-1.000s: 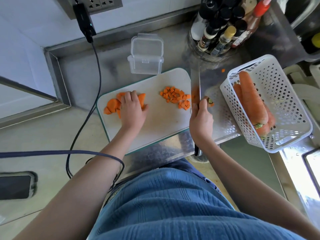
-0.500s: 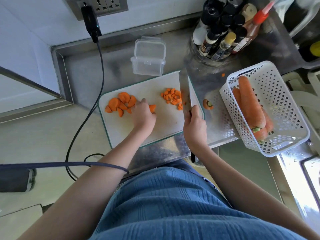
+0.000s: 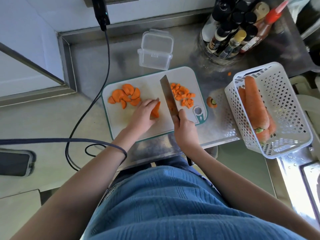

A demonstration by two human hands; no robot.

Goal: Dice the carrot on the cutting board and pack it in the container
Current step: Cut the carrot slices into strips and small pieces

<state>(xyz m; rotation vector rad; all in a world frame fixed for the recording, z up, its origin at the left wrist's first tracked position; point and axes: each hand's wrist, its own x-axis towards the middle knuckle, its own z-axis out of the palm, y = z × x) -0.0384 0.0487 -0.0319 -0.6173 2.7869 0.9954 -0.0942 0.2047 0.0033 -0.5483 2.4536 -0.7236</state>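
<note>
On the board, the right hand has swung the knife from the dice at two o'clock to centre. The left hand has left the slices at ten o'clock and now pinches a few beside the blade. The container sits empty at twelve.

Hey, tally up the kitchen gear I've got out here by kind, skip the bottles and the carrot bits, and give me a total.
White rectangular plastic cutting board: 1
Steel-bladed knife: 1
Clear lidded plastic container: 1
White perforated plastic basket: 1
Total: 4
</note>
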